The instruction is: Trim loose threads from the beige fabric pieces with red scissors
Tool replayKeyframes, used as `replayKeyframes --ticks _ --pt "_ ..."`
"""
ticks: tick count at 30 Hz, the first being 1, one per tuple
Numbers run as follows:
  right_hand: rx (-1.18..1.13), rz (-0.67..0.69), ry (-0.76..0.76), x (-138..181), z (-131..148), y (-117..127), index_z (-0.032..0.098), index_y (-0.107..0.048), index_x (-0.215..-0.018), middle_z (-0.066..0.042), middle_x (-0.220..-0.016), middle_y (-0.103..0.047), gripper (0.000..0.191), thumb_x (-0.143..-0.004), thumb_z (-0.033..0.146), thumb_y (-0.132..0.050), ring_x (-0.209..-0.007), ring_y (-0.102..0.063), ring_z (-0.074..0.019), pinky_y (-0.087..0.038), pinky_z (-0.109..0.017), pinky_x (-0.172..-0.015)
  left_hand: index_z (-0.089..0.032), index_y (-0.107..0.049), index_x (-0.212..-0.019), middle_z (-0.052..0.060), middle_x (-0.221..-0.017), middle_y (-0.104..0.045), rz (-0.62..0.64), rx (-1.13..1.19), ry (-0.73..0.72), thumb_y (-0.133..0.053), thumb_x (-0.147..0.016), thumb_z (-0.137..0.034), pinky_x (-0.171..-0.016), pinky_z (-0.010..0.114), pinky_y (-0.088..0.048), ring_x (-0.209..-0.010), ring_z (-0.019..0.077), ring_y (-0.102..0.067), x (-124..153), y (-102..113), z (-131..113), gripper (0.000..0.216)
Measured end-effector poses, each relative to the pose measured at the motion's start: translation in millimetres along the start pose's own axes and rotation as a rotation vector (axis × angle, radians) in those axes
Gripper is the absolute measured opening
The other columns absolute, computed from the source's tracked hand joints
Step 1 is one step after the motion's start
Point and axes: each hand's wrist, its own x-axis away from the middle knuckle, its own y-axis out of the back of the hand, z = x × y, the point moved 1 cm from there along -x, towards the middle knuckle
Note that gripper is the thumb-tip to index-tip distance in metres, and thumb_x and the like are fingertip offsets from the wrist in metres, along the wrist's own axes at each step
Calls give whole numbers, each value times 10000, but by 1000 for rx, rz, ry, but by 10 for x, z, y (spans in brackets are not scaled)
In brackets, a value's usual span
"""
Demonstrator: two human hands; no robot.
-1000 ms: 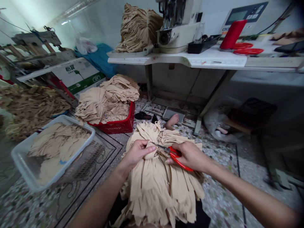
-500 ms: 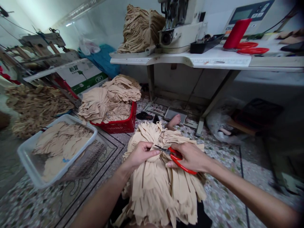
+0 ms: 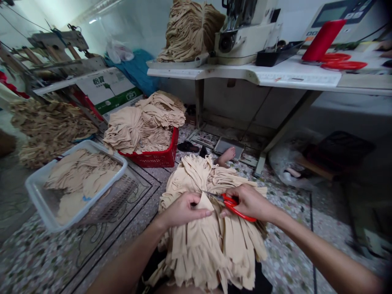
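A thick bundle of beige fabric pieces (image 3: 196, 253) lies across my lap, gathered near its middle. My left hand (image 3: 185, 210) pinches the pointed edge of one beige piece (image 3: 206, 203) between thumb and fingers, lifting it a little from the bundle. In my right hand (image 3: 248, 202) is a pair of red-handled scissors (image 3: 237, 209), fingers wrapped round the loops. The blades point left, just behind the lifted piece; whether they touch it I cannot tell.
To the left stand a clear plastic basket (image 3: 122, 163) and a red basket (image 3: 150, 159), both with beige fabric. Ahead is a white sewing table (image 3: 275, 77) with a machine (image 3: 245, 45), red thread cone (image 3: 324, 41) and another red-handled pair of scissors (image 3: 344, 64). A bare foot (image 3: 227, 155) rests near the pedal.
My left hand has come slightly lower and now holds up a pointed piece of fabric. The scissors have shifted slightly right, away from my left fingers. The camera view has turned a little.
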Motion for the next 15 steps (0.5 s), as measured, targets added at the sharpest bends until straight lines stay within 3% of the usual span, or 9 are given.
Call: replayKeyframes --ticks 6,15 --pt "-19 11 14 8 172 -28 207 -527 -689 37 -574 -497 528 -840 695 -661 -535 -386 -126 -229 -257 -544 -89 -777 -921 79 -858 -726 -195 138 11 -822 -794 -459 -710 248 -479 -742 167 -631 13 47 62 394" --pt "29 27 29 30 293 75 227 -489 -731 34 -596 -504 481 -858 663 -646 -516 -386 -133 -220 -264 -522 -106 -794 -961 71 -871 -709 -186 82 -64 -785 -844 -419 -723 236 -445 -796 165 -607 -34 17 15 334"
